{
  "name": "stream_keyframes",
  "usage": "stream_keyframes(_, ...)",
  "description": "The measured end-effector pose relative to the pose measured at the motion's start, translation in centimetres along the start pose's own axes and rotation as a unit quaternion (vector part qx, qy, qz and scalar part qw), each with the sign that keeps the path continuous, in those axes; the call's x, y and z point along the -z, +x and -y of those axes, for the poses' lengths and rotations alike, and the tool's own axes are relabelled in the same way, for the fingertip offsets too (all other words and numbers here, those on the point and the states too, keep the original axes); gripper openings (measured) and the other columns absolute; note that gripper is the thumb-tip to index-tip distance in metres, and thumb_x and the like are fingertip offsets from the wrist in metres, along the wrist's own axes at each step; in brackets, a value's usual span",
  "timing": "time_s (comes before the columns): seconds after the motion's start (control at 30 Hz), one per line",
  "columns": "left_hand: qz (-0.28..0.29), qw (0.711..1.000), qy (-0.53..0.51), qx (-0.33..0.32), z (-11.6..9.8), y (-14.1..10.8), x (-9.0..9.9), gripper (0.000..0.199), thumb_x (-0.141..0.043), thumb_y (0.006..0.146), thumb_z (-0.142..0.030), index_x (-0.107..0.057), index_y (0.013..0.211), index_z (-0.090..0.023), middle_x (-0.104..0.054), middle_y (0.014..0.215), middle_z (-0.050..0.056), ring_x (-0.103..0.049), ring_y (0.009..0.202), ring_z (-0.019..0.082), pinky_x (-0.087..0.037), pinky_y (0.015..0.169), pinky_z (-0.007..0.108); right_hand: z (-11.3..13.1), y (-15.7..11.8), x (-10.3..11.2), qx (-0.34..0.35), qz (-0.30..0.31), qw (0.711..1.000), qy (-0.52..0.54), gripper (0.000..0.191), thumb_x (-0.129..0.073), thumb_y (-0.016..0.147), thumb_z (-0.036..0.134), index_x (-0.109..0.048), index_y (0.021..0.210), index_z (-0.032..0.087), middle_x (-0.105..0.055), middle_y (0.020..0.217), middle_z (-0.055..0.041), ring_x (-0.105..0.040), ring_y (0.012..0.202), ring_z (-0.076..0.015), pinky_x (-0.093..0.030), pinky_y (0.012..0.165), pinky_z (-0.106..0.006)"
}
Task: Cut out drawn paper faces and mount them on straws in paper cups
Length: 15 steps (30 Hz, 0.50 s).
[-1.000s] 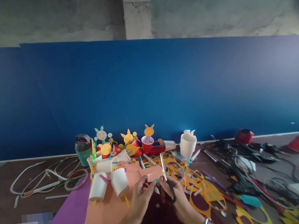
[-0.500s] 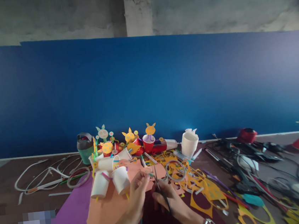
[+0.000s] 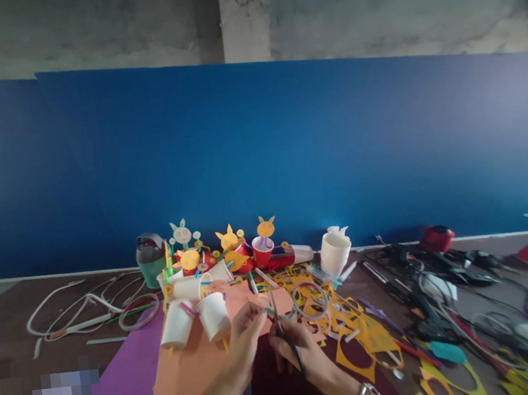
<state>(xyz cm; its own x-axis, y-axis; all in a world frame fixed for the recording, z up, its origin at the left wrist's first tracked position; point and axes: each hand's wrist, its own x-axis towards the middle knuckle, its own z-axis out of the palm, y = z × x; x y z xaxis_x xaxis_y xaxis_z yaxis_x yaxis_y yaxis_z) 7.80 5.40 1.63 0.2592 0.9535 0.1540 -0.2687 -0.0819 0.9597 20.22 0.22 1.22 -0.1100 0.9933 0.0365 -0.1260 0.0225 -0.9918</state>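
My left hand (image 3: 246, 332) pinches a small green piece (image 3: 269, 310), probably paper, between thumb and finger. Black-handled scissors (image 3: 291, 347) are in my right hand (image 3: 298, 344), their blades pointing up and away, close to the green piece. Whether the blades touch it I cannot tell. Behind my fingers lie peach paper pieces (image 3: 282, 300). Left of my hands, two white paper cups (image 3: 176, 325) joined by a purple strip rest on a large peach sheet (image 3: 189, 381). Paper animal-head figures (image 3: 265, 227) and red paper cups (image 3: 263, 253) stand farther back.
Yellow paper offcuts (image 3: 356, 354) and a tape roll (image 3: 311, 300) spread to the right. A white cup (image 3: 335, 254) stands behind them. Black cables and devices (image 3: 431, 312) crowd the far right. White cables (image 3: 86, 304) and a purple sheet (image 3: 119, 389) lie left, below the blue partition (image 3: 259, 148).
The green piece has shifted slightly between my left fingers, and the scissor blades have tilted a little. Both hands are in nearly the same place.
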Motion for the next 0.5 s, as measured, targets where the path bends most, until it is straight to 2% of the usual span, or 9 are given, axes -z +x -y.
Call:
stream_keyframes(0.3,0.010,1.000,-0.010,0.014,-0.08,-0.04,0.00,0.019,-0.062,0.079,-0.035,-0.060,0.071,-0.017,-0.062,0.073,0.002,-0.055,0.074,0.017,-0.041,0.072,0.025,0.05,-0.17,0.16,0.000,0.007,1.000,0.003,0.041,-0.067,0.070,0.054,-0.050,0.077,0.017,-0.049,0.052,0.0065,-0.049,0.040,-0.0080,-0.031,0.035,-0.015)
stream_keyframes(0.5,0.017,1.000,-0.003,0.007,-0.53,-0.03,0.02,0.021,-0.063,0.077,-0.037,-0.062,0.071,-0.017,-0.063,0.073,0.003,-0.057,0.076,0.019,-0.042,0.074,0.028,0.44,-0.13,0.05,-0.001,0.001,1.000,0.005,0.040,-0.068,0.068,0.053,-0.049,0.074,0.018,-0.046,0.049,0.0081,-0.044,0.037,-0.0061,-0.032,0.035,-0.015)
